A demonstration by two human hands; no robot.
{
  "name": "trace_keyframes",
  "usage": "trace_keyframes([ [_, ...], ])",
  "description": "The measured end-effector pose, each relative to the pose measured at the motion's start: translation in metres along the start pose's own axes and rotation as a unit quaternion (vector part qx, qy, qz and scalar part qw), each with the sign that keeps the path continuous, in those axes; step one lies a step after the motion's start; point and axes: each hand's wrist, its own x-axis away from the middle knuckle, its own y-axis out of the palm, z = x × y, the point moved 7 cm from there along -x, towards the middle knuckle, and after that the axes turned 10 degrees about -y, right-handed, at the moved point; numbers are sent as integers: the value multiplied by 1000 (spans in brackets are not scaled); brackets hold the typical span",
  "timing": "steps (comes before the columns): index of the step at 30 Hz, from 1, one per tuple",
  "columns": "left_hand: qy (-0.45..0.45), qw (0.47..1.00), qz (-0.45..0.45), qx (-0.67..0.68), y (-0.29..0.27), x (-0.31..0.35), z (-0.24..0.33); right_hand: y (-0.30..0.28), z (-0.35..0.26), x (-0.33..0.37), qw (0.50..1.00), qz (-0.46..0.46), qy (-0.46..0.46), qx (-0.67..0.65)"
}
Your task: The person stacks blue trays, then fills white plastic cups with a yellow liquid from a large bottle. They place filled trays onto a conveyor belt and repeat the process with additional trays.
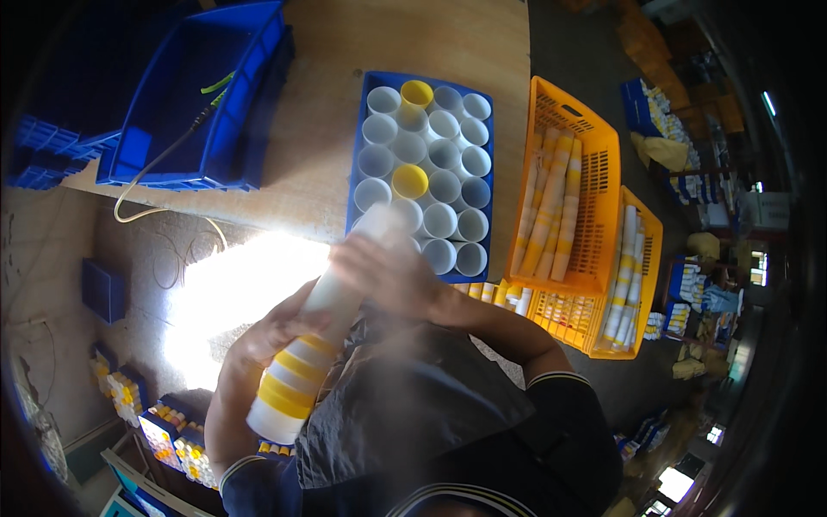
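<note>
Dark shirt point(573, 439): on the wearer's side of the blue tray point(469, 278), with pale striped trim at collar and cuffs; a grey apron point(474, 388) covers its front.
Striped tube point(332, 303): held aslant off the blue tray's near left corner, white with yellow bands toward its lower end; its upper end overlaps that corner in view, and whether they touch cannot be told.
Left hand point(280, 332): to the near left of the blue tray, fingers curled round the tube's middle, just above the bands.
Right hand point(383, 271): at the blue tray's near edge, laid across the tube's upper part; it is blurred, so whether the fingers grip or merely rest cannot be told.
Open tubes point(443, 155): standing upright in rows inside the blue tray, mostly white; two are yellow.
Wooden table point(323, 112): under the blue tray.
Blue bin point(265, 77): left of the blue tray, well apart, a cable point(153, 161) with a green end running over its side.
Orange basket point(603, 129): just right of the blue tray, with banded tubes point(568, 207) lying in it.
Yellow basket point(652, 267): farther right of the blue tray, also holding long tubes point(627, 267).
</note>
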Motion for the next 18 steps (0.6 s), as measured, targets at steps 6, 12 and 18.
trace_keyframes([
  [6,88,982,110,125,-24,32,6,38,55,32,875,63,316,-361],
  [12,223,919,308,102,-37,12,14,32,28,34,963,37,115,-242],
  [18,288,949,127,32,62,-76,14,11,38,58,768,34,203,-606],
])
